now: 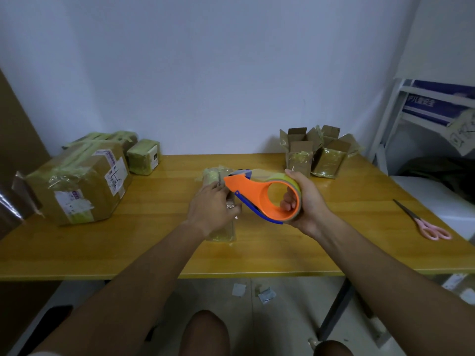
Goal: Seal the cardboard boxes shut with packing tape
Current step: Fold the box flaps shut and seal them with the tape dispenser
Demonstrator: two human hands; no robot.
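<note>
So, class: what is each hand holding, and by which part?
Right hand holds the tape dispenser by its ring, fingers through the roll's hole. Left hand rests on the small box, grip unclear.
</note>
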